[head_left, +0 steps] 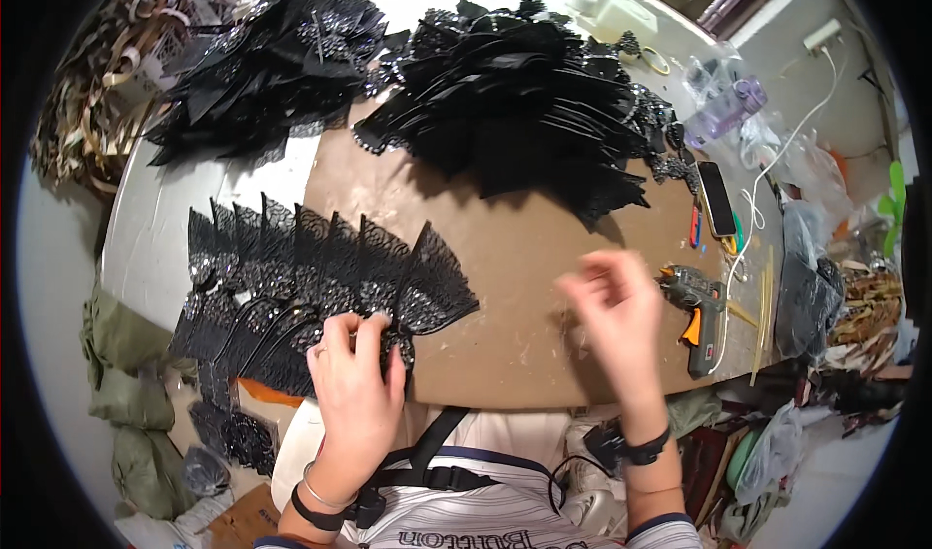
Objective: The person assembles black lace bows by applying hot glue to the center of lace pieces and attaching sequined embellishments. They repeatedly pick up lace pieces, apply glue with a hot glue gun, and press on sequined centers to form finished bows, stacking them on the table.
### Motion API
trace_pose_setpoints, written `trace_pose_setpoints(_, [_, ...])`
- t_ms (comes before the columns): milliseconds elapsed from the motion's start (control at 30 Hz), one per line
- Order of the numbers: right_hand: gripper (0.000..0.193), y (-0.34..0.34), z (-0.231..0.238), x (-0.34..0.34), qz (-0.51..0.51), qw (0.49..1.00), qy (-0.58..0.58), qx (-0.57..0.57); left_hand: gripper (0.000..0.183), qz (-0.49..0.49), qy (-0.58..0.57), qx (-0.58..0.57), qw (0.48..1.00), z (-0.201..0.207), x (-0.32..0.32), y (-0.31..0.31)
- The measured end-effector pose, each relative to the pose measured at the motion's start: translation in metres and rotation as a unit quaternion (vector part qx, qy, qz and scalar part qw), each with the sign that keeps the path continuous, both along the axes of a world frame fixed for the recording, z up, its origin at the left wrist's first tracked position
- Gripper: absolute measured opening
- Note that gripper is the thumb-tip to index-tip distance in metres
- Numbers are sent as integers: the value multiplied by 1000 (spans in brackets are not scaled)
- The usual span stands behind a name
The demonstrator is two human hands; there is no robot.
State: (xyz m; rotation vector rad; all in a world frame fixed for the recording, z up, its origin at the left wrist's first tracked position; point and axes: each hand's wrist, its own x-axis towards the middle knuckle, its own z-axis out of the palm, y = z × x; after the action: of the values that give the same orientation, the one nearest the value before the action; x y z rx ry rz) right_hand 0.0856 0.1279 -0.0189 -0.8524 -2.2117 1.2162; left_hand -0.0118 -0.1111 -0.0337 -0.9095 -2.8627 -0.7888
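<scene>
Black lace pieces with sequins (320,277) overlap in a fanned row on the table's left front, their points facing away from me. At the right end of this row, my left hand (357,379) has its fingers bent down on a sequined lace piece, thumb at its edge. My right hand (619,306) is raised over the brown board, smeared by motion; its fingers look curled, and I cannot make out anything in them. To its right lies a grey glue gun (694,292) with an orange trigger.
Two heaps of black lace pieces (515,102) (282,64) cover the table's far side. At right are a phone (716,199), a white cable (752,221), glue sticks (763,306) and a purple bottle (726,110). A brown board (515,355) tops the table. Scraps (116,73) pile at far left.
</scene>
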Motion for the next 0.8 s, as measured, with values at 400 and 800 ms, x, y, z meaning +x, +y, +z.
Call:
trace_pose_setpoints(400, [19,123,2,-35,-69,991,96,61,26,10,103,-65,993,8,14,10])
trace_pose_setpoints(800, [9,83,67,47,14,987,158,27,67,-177,136,116,968,58,43,103])
